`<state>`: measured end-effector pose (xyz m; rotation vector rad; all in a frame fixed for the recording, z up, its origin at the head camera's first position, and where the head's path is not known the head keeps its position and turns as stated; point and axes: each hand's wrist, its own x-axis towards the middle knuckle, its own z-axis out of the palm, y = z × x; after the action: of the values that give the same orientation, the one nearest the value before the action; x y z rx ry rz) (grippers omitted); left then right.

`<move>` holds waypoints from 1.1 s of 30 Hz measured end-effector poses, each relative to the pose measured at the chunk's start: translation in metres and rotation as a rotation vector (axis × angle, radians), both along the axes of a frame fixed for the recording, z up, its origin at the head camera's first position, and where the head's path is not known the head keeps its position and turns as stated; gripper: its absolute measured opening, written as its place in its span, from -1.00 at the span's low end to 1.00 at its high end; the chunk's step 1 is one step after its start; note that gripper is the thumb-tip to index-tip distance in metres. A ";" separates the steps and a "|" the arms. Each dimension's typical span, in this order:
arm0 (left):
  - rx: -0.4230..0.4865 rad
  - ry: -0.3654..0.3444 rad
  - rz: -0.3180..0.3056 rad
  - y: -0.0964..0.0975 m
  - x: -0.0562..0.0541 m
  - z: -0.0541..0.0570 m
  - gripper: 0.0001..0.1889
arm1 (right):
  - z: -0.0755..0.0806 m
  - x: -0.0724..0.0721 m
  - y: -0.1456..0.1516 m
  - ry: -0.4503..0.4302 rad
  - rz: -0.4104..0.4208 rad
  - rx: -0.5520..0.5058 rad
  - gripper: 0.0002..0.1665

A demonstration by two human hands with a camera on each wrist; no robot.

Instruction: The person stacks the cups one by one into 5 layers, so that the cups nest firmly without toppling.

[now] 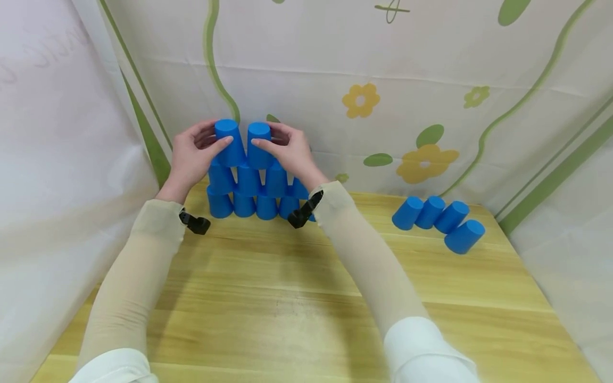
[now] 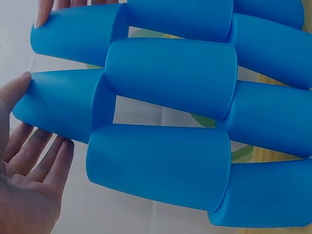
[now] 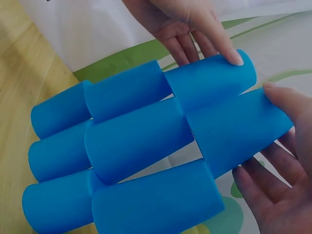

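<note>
Blue cups stand upside down in a stack of stepped rows against the back of the table. On its third level, my left hand (image 1: 189,157) holds the left cup (image 1: 231,153) between thumb and fingers. My right hand (image 1: 298,154) grips the right cup (image 1: 259,155) beside it in the same way. Both held cups rest with their rims on second-row cups (image 1: 248,182). The left wrist view shows the left cup (image 2: 58,102) upright on two cups below. My right forearm and wrist camera hide part of the bottom row (image 1: 244,205) at its right end.
Several more blue cups (image 1: 452,217) stand upside down in a slanted line at the right rear of the wooden table (image 1: 268,298). A white curtain (image 1: 311,48) with flower and leaf prints hangs close behind the stack. Another curtain (image 1: 62,159) borders the left side.
</note>
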<state>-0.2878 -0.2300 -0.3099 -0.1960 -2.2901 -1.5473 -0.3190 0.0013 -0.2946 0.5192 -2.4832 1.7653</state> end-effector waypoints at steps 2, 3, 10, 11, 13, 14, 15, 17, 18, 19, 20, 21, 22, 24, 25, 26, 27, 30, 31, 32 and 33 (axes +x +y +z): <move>-0.003 -0.002 0.002 0.000 0.000 0.000 -0.38 | 0.000 -0.001 -0.001 -0.004 0.001 0.013 -0.26; -0.002 -0.002 0.003 0.000 0.000 0.000 -0.38 | -0.001 -0.001 -0.002 -0.005 0.003 0.013 -0.25; 0.000 -0.003 -0.005 -0.002 0.000 -0.001 -0.35 | -0.001 -0.001 -0.003 -0.027 0.009 0.001 -0.20; 0.003 -0.003 -0.007 -0.003 0.001 -0.001 -0.35 | -0.001 -0.001 -0.003 -0.028 0.011 0.000 -0.18; 0.019 -0.001 -0.009 -0.003 0.002 -0.001 -0.33 | -0.002 0.000 -0.001 -0.031 0.020 -0.007 -0.17; 0.030 0.003 -0.010 -0.003 0.003 0.000 -0.33 | -0.002 0.000 0.000 -0.030 0.025 -0.015 -0.17; 0.037 0.014 -0.008 -0.002 0.004 0.001 -0.33 | -0.003 0.000 0.001 -0.028 0.031 -0.028 -0.17; 0.064 0.039 -0.002 -0.002 0.007 0.004 -0.34 | -0.003 0.001 0.004 -0.022 0.047 -0.066 -0.18; 0.075 0.055 0.004 -0.001 0.008 0.006 -0.35 | -0.003 0.001 0.007 -0.018 0.055 -0.084 -0.19; 0.081 0.072 0.012 0.000 0.010 0.008 -0.36 | -0.003 0.002 0.009 -0.014 0.063 -0.104 -0.20; 0.081 0.093 0.020 0.001 0.011 0.011 -0.37 | -0.003 0.003 0.012 -0.004 0.071 -0.121 -0.21; 0.080 0.113 0.029 0.002 0.013 0.013 -0.37 | -0.002 0.004 0.014 0.004 0.079 -0.138 -0.22; 0.078 0.130 0.036 0.003 0.015 0.015 -0.38 | -0.001 0.005 0.017 0.013 0.088 -0.151 -0.23; 0.074 0.162 0.043 0.006 0.019 0.020 -0.39 | 0.002 0.008 0.024 0.039 0.101 -0.178 -0.25; 0.074 0.176 0.042 0.008 0.022 0.022 -0.39 | 0.004 0.010 0.027 0.054 0.105 -0.192 -0.27; 0.073 0.193 0.036 0.011 0.024 0.024 -0.39 | 0.005 0.012 0.031 0.069 0.106 -0.204 -0.28; 0.073 0.211 0.027 0.014 0.028 0.025 -0.40 | 0.007 0.014 0.035 0.081 0.106 -0.217 -0.30; 0.078 0.269 -0.023 0.024 0.040 0.031 -0.42 | 0.011 0.021 0.048 0.123 0.102 -0.243 -0.34; 0.073 0.285 -0.040 0.028 0.045 0.032 -0.42 | 0.012 0.023 0.052 0.139 0.100 -0.249 -0.35; 0.064 0.297 -0.057 0.033 0.050 0.034 -0.43 | 0.012 0.025 0.057 0.152 0.096 -0.255 -0.36; 0.057 0.303 -0.074 0.037 0.055 0.035 -0.43 | 0.012 0.027 0.062 0.162 0.090 -0.258 -0.37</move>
<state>-0.2330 -0.1933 -0.2748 -0.4708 -2.0209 -1.5008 -0.2917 0.0634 -0.2827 0.7292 -2.1164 1.9511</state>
